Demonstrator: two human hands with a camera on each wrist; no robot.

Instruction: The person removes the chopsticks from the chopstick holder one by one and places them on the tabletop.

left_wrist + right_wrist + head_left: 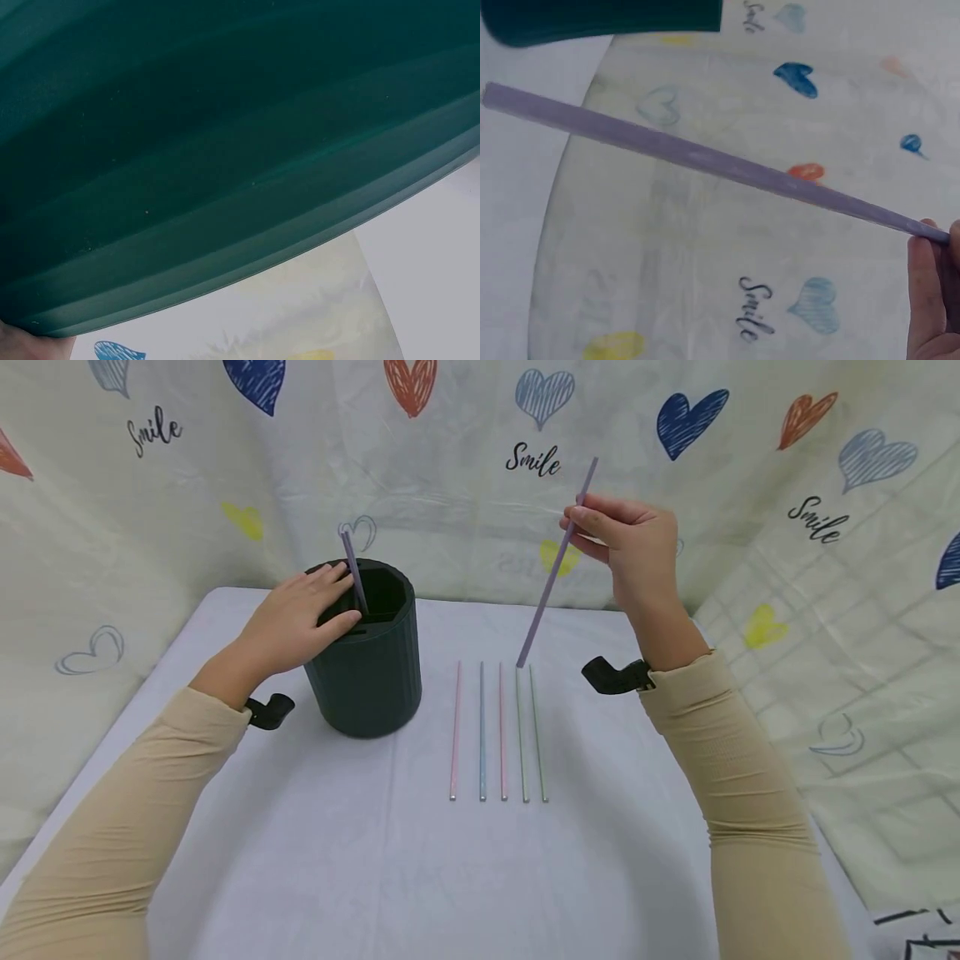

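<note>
A dark green ribbed container stands upright at the table's left; its wall fills most of the left wrist view. My left hand rests across its top, fingers spread over the far side and thumb on the near rim. One purple straw leans inside the container, its lower end hidden. Raised at the right, my right hand pinches another purple straw near its upper part. This straw slants down, its lower end over the tops of the straws on the table.
Several thin straws lie side by side on the white tablecloth: pink, blue, pink and green. A curtain printed with hearts hangs behind the table.
</note>
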